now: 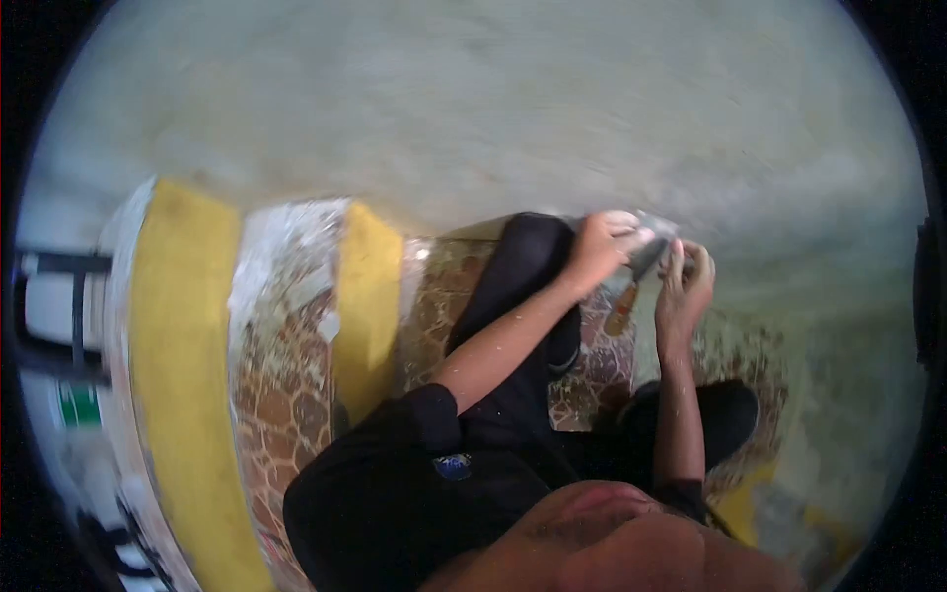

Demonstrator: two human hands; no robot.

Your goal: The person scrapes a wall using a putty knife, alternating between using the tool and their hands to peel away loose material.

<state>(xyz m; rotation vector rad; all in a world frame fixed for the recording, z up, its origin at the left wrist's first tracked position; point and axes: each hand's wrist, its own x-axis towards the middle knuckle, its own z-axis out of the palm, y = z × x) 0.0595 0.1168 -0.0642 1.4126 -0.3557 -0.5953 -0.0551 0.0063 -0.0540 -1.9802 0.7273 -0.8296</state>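
A putty knife (619,314) with a brown wooden handle and a grey blade is between my hands, handle pointing down in the view. My left hand (600,253), whitened at the fingertips, pinches at the blade's left side. On the other side my right hand (685,291) has its fingers curled, with thumb and fingertip at the blade's edge. A pale grey patch shows just beyond the fingertips; whether it is part of the blade or the wall is blurred. Both hands are close to the foot of the grey wall (552,109).
Steps with yellow-painted edges (187,375) and brown stone-patterned treads (286,395) are at left. White splashes and flakes mark the treads. My bent legs in black trousers (513,286) lie below the hands. A green-and-white sign (79,405) shows at far left.
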